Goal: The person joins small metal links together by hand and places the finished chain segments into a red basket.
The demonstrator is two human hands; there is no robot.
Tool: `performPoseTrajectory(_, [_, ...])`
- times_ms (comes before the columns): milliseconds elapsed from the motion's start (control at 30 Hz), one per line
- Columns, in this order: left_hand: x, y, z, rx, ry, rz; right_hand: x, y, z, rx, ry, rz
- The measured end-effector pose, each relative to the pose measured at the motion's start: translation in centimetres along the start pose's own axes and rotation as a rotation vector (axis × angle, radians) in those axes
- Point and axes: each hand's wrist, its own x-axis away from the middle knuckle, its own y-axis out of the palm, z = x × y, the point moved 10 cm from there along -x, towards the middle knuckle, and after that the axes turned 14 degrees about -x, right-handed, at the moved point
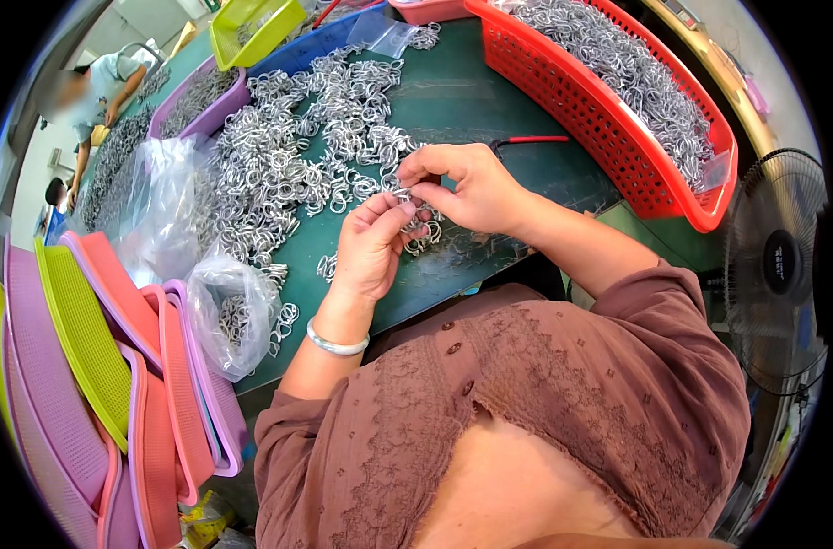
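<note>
Green table [489, 101]: both hands pinch small metal rings [407, 195] beside clear bags [229, 311]

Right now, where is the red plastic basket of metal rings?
In the head view the red basket sits on the green table at upper right, beyond the right hand, near a black fan.

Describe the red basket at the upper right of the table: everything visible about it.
The red basket is a long, shallow, rectangular tray that looks like plastic, with walls pierced by a grid of small holes and a smooth rolled rim. It lies slantwise along the right side of the green table, its near corner jutting past the table edge. It is heaped with small silvery metal rings, and a bit of clear plastic shows at its near end. Neither hand touches it; a standing fan is beside it.
</note>
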Motion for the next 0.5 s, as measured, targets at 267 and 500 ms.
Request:
performPoseTrajectory(267, [0.1,-0.8,0.5,0.020,-0.033,0.070,-1.1,2.2,-2.6,0.357,-0.264,-0.178])
performPoseTrajectory(500, [0.0,-0.9,1.0,0.111,-0.004,0.071,0.2,1.1,-3.4,0.243,-0.411,0.129])
